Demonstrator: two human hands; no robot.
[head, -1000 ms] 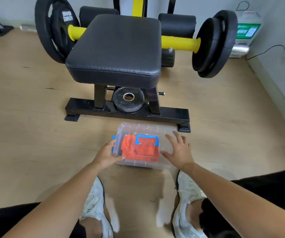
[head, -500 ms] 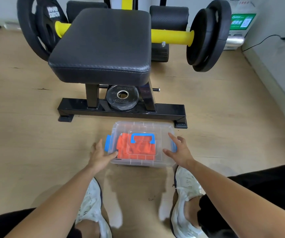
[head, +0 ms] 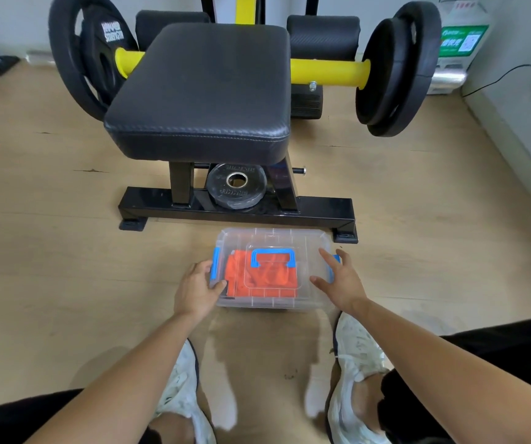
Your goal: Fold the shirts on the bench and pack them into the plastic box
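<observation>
The clear plastic box (head: 309, 296) stands on the wooden floor in front of the bench, its lid on and a blue handle (head: 273, 254) on top. Folded orange shirts (head: 237, 283) show through the lid. My left hand (head: 193, 290) holds the box's left end, thumb on the lid corner and fingers curled at the blue left latch (head: 215, 264). At the right end, my right hand (head: 341, 280) has its fingers spread and straight, touching the lid edge beside the blue right latch (head: 336, 258). The black padded bench (head: 203, 91) carries no shirts.
The bench's black base bar (head: 315, 213) lies just behind the box, with a small weight plate (head: 235, 185) on it. A yellow bar with black plates (head: 395, 68) spans behind the seat. My white shoes (head: 354, 373) stand close under the box; a wall runs along the right.
The box, tilted in my left hand a second ago, now lies flat on the floor. My left hand let go, then returned to the left latch; my right hand reached the right end.
</observation>
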